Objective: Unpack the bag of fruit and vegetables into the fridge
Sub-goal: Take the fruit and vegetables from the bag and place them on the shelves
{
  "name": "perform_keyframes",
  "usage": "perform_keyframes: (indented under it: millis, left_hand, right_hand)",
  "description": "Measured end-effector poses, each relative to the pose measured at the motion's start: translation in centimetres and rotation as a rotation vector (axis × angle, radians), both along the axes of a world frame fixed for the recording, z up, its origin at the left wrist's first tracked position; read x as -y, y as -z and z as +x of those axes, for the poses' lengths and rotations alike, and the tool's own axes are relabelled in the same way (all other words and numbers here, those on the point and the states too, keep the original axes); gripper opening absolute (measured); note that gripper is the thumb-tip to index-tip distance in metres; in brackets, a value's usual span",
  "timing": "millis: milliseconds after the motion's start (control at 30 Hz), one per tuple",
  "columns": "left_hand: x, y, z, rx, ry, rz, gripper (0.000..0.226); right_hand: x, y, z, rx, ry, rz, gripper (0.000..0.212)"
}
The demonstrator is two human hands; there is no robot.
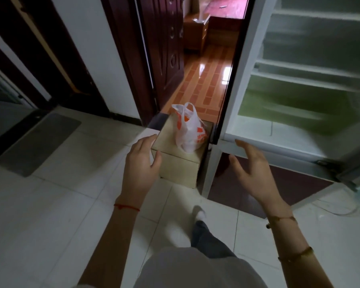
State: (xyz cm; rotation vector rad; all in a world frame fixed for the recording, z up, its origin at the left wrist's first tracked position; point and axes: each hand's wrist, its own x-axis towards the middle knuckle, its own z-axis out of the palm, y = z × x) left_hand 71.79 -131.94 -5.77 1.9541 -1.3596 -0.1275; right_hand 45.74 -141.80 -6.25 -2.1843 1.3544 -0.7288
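the white and orange bag (189,129) sits upright on a beige box (179,161) beside the open fridge (299,80). left hand (140,161) and right hand (252,169), fingers spread and empty, flank it without touching.

A: You can't read what is inside the white and orange bag (189,129); the plastic hides its contents, and the orange print is too small to make out.

B: Noted. Your left hand (140,161) covers the near left corner of the tan box (180,161) the bag sits on.

A: The fridge (303,80) is cut off by the right and top edges, so you see only part of its shelves, and that part is smeared with motion blur.

B: Your foot (199,214) is blurred as well. Your right hand (252,165) hides part of the dark lower panel (279,183) behind it.
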Motion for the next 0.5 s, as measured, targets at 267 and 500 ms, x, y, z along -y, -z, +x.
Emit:
perform_keyframes:
  millis: [267,500]
  left_hand:
    - [10.2,1.3,3.3,-0.009,-0.04,0.029,0.038]
    - [20.7,2.7,5.4,-0.266,-0.043,0.151,0.035]
  right_hand:
    - [10.5,1.2,6.8,0.042,-0.068,0.078,0.046]
    - [19.1,1.7,12.4,0.072,-0.057,0.138,0.035]
